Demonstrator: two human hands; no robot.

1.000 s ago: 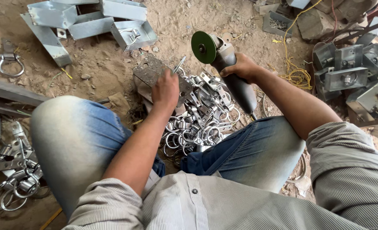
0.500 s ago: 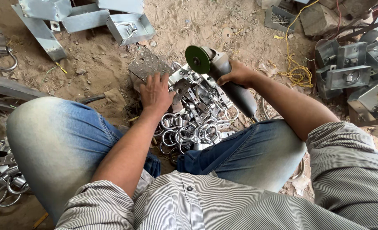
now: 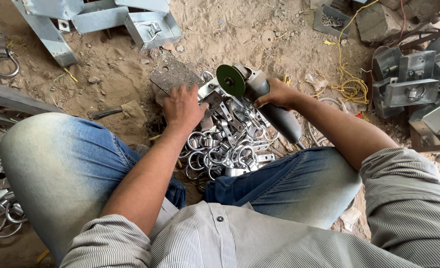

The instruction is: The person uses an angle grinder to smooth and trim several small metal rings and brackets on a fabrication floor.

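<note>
Ring clamps [image 3: 225, 149] beneath both hands [image 3: 183, 106]

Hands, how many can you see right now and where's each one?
2. The left hand rests on the pile of metal ring clamps. The right hand grips the angle grinder above that pile. No other hands show.

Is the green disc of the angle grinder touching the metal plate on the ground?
No: the green disc is held up clear of the metal plate, with the right hand gripping the angle grinder.
</note>
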